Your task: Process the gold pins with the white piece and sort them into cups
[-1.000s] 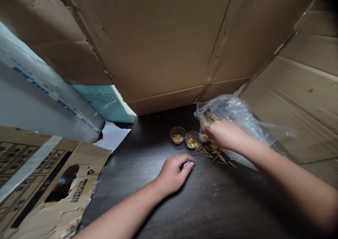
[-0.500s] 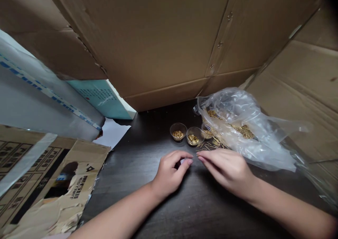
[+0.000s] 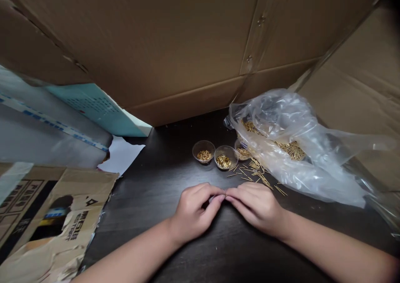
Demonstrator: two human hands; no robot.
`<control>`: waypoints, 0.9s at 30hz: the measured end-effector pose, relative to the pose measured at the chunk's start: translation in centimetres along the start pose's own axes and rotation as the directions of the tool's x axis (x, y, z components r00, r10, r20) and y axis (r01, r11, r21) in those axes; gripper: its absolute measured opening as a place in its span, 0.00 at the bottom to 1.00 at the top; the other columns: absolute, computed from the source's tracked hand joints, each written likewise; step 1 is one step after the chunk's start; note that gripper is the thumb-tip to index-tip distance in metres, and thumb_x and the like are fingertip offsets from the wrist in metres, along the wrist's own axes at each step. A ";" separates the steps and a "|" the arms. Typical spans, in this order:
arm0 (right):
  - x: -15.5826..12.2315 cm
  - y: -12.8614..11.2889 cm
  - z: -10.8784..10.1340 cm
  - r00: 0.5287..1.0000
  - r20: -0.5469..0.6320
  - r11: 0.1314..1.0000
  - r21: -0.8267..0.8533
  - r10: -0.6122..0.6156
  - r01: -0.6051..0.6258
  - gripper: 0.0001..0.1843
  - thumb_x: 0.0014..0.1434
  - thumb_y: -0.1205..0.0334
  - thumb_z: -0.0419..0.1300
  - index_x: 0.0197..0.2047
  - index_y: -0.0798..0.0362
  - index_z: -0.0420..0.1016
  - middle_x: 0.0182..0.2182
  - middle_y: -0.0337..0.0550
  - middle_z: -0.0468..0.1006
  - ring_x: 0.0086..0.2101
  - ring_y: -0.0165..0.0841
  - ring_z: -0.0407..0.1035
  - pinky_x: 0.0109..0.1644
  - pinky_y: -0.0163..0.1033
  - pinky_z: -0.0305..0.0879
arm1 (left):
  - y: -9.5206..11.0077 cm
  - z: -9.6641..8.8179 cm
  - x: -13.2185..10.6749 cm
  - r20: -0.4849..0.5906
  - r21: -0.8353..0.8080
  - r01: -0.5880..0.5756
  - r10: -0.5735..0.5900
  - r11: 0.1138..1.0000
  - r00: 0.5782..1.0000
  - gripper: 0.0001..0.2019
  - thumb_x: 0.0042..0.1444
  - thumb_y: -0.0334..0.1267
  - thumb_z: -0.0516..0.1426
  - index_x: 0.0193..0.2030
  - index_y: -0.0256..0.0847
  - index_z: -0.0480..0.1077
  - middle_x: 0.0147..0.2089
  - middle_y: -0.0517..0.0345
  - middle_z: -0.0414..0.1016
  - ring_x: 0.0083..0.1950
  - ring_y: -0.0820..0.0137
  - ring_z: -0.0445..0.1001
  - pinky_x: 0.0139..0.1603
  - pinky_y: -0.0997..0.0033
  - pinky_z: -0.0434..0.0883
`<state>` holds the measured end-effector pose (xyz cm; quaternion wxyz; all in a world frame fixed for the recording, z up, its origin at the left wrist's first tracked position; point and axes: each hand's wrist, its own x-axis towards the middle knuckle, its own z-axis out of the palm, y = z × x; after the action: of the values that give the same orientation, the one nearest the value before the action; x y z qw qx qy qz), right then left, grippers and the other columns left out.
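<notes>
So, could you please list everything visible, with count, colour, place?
table: one, dark, underneath
cups: three, clear, mid-table
gold pieces: many, gold, in cups
plastic bag: one, clear, right side
gold pins: many, gold, near cups, in bag
tiny item: one, goldish, front centre
cardboard panels: several, brown, behind and right
printed carton: one, brown, lower left
boxlike item: one, teal, back left
paper: one, white, left
wrapped object: one, grey, left
left hand: one, bare, front centre
right hand: one, bare, front centre

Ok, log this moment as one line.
left hand: fingertips at right's | right hand: fingertips pinched | between: tiny golden piece | beyond: three clear cups, loose pins | right: plastic bag
</notes>
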<state>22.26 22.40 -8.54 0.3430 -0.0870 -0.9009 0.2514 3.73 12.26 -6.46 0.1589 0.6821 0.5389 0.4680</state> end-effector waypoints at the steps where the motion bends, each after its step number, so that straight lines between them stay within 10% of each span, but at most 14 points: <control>1: 0.0 0.1 0.0 1.000 -0.001 1.000 0.004 0.003 -0.003 0.09 0.69 0.69 0.57 0.49 0.55 0.76 0.33 0.43 0.83 0.29 0.32 0.75 0.36 0.39 0.73 | 0.0 0.0 0.0 -0.008 0.000 -0.004 0.004 1.000 1.000 0.04 0.62 0.27 0.60 0.41 0.37 0.76 0.33 0.57 0.82 0.31 0.73 0.78 0.34 0.77 0.73; 27: 0.4 0.5 -0.4 0.996 -0.062 0.986 0.155 0.065 -0.055 0.06 0.68 0.69 0.59 0.46 0.54 0.76 0.30 0.42 0.80 0.27 0.30 0.71 0.31 0.36 0.68 | 0.1 0.1 0.4 -0.015 0.004 0.078 -0.078 0.997 0.997 0.02 0.61 0.30 0.62 0.38 0.39 0.78 0.31 0.58 0.83 0.27 0.74 0.78 0.29 0.77 0.72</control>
<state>22.22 23.14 -8.38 0.3708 -0.0959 -0.8640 0.3269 3.88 12.59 -6.32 0.1713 0.6574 0.5674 0.4653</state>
